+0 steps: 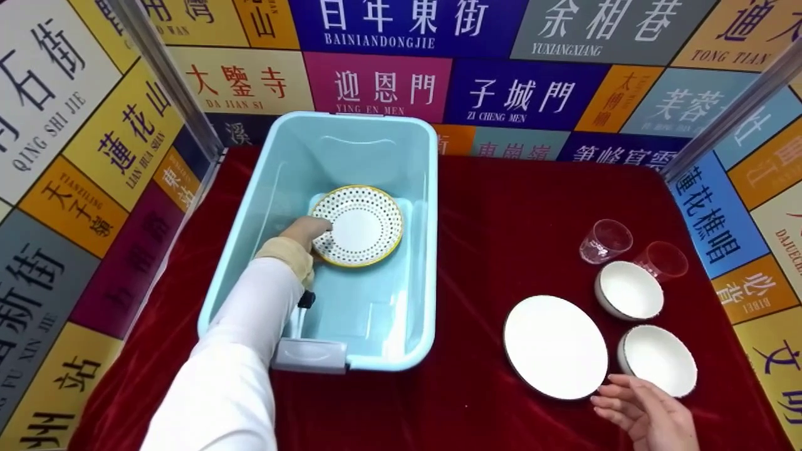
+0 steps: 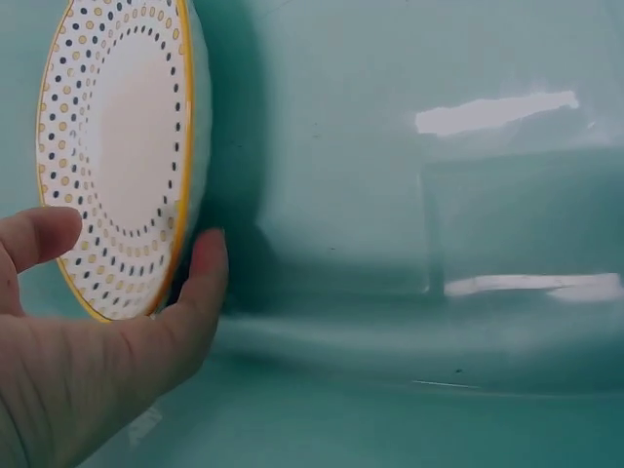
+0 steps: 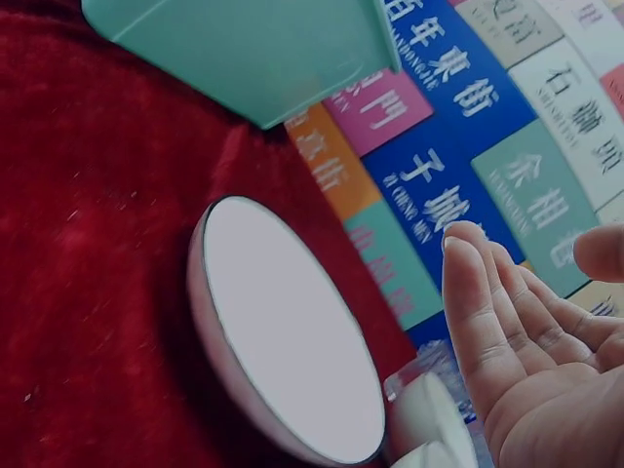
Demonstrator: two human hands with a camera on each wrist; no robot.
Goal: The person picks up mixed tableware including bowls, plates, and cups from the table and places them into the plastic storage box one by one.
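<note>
Inside the light blue plastic tub point(image 1: 382, 326), my left hand point(image 1: 308, 230) pinches the left edge of a dotted plate point(image 1: 360, 228) with a yellow rim. In the left wrist view the thumb lies over the face of the plate and a finger is behind its rim; other fingers are hidden. My right hand point(image 1: 651, 413) is held with fingers extended and nothing in it, close to a plain white plate point(image 1: 555, 347) and the nearer white bowl point(image 1: 658, 360). The right wrist view shows its palm and loosely straight fingers point(image 3: 468, 292) apart from the white plate.
A second white bowl point(image 1: 628, 290) stands behind the nearer one. Two clear tumblers, a left glass point(image 1: 605, 241) and a right glass point(image 1: 664, 260), are beyond it. Dark red velvet cloth point(image 1: 501, 219) covers the table. Panels with printed signs point(image 1: 376, 88) enclose the back and sides.
</note>
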